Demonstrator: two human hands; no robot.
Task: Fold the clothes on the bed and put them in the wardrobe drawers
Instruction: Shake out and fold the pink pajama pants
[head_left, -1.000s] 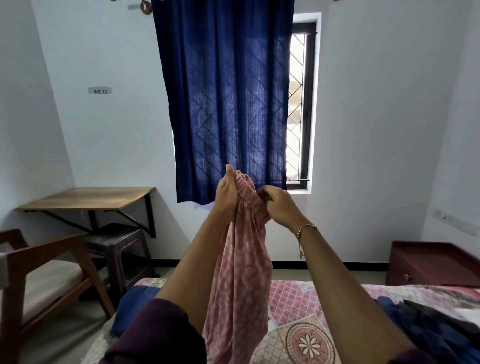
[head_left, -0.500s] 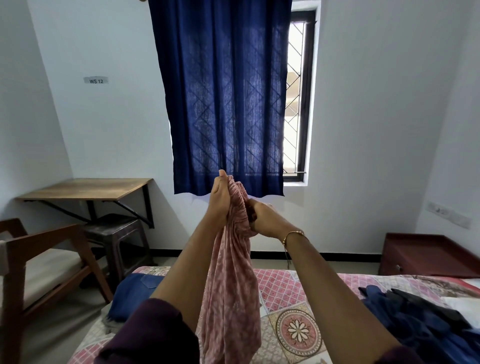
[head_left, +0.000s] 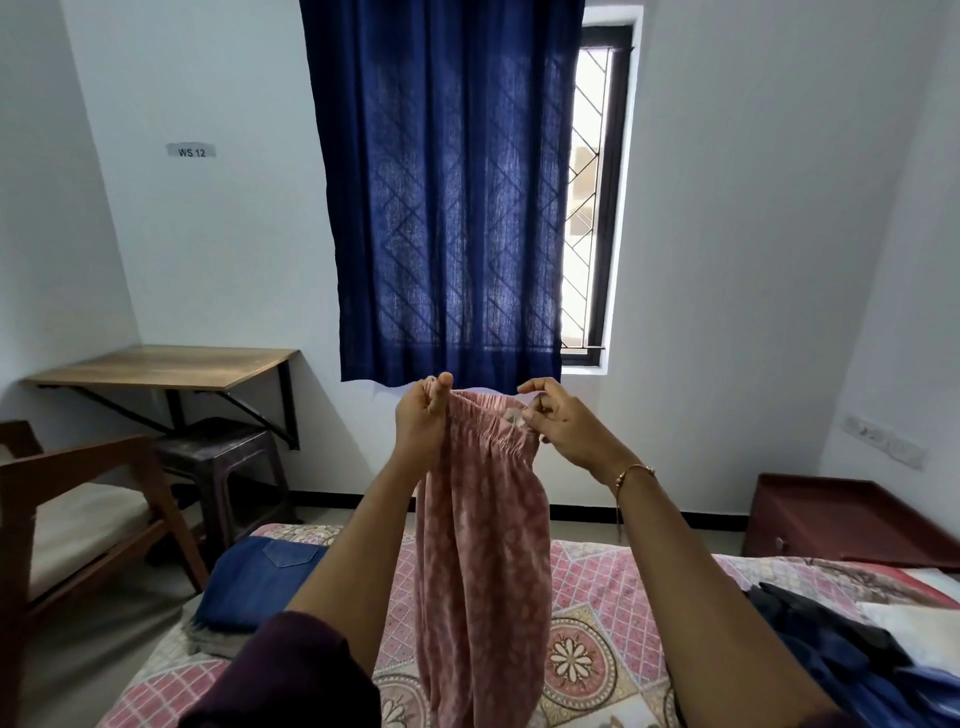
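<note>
A pink patterned garment (head_left: 480, 545) with a gathered elastic waistband hangs in the air above the bed (head_left: 613, 597). My left hand (head_left: 422, 422) grips the left end of the waistband. My right hand (head_left: 558, 423) pinches the right end, beside a small label. The waistband is stretched out between both hands. The cloth's lower part hangs down to the bed. Folded blue jeans (head_left: 257, 587) lie on the bed's left corner. A heap of dark blue clothes (head_left: 852, 654) lies at the right.
A wooden armchair (head_left: 72, 525) stands at the left, with a dark stool (head_left: 218, 467) under a wall-mounted wooden table (head_left: 166, 366). A maroon bedside cabinet (head_left: 841, 519) stands at the right. A blue curtain (head_left: 447, 192) covers the window straight ahead.
My hands, held together on the bunched waistband before, have moved apart and spread it out wide. The garment now hangs broader between them.
</note>
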